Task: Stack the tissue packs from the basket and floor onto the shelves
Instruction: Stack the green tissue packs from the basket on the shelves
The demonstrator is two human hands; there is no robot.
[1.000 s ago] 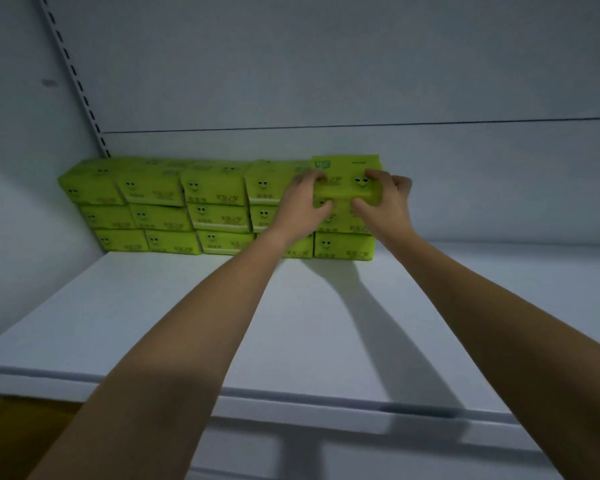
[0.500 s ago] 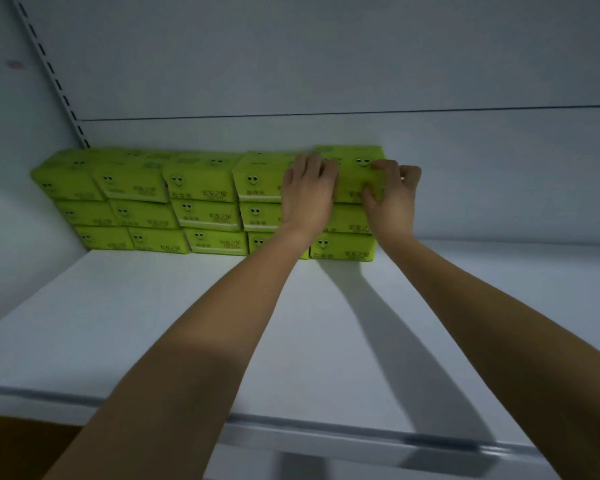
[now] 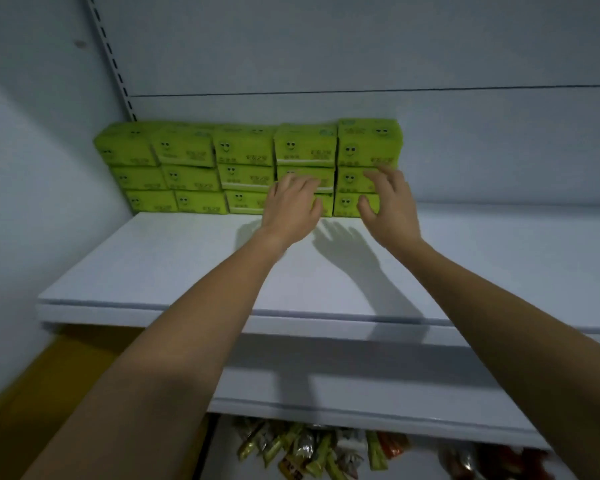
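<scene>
Green tissue packs (image 3: 243,168) with smiley faces stand three high in several columns against the back wall of a white shelf (image 3: 194,265). The top pack of the rightmost column (image 3: 369,142) sits a little higher than its neighbours. My left hand (image 3: 291,209) hovers in front of the lower packs with loose fingers, holding nothing. My right hand (image 3: 387,202) is beside it, fingers spread, in front of the rightmost column, also holding nothing. Both hands are just short of the packs.
The shelf runs wide to the right of the stack. A slotted upright (image 3: 113,60) stands at the back left corner. A lower shelf (image 3: 326,386) juts out below, with snack packets (image 3: 312,448) under it. A yellow surface (image 3: 32,386) shows at lower left.
Both hands have let go of the top right pack and drawn back and down from the stack. The pack stays on top of the rightmost column. The view has tilted down.
</scene>
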